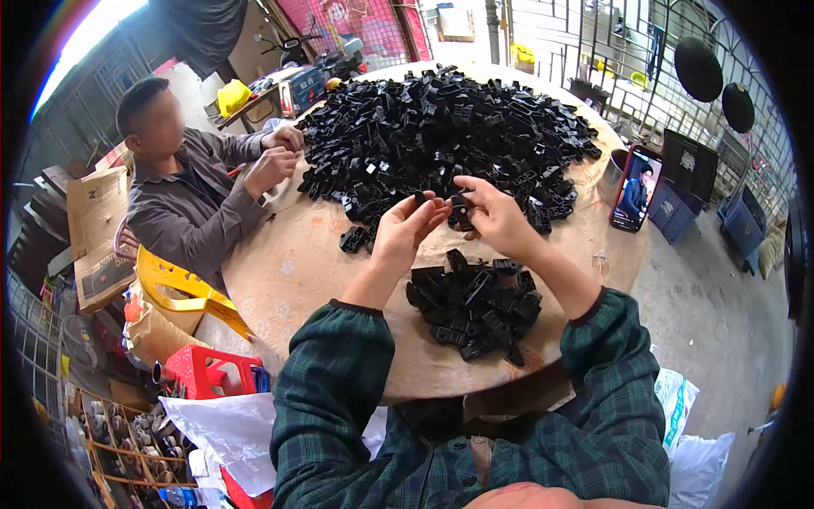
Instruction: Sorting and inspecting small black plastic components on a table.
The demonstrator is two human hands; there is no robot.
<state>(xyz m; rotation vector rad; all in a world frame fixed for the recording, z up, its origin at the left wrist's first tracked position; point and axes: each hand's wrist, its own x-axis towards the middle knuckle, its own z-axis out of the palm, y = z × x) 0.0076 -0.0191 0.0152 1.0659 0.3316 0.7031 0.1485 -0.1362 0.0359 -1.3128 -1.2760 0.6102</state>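
Observation:
Both my hands are raised over the near side of a large pile of black plastic parts [458, 110]. My right hand [500, 219] pinches a small black plastic part [460, 212] between thumb and fingers. Close beside it, my left hand [405, 233] has its fingertips closed on a small dark piece [419, 198], whose kind I cannot make out. The two hands nearly meet. Below them, near the table's front edge, lies a smaller heap of black plastic parts [475, 310]. All these parts rest on the round table [288, 288] with its pale patterned cover.
At the left a co-worker [191, 182] sits with both hands at the pile's edge. A phone [636, 188] stands upright at the table's right edge, showing a picture. Left of me are a yellow chair [182, 284] and a red stool [212, 371]; blue bins [678, 208] stand on the right.

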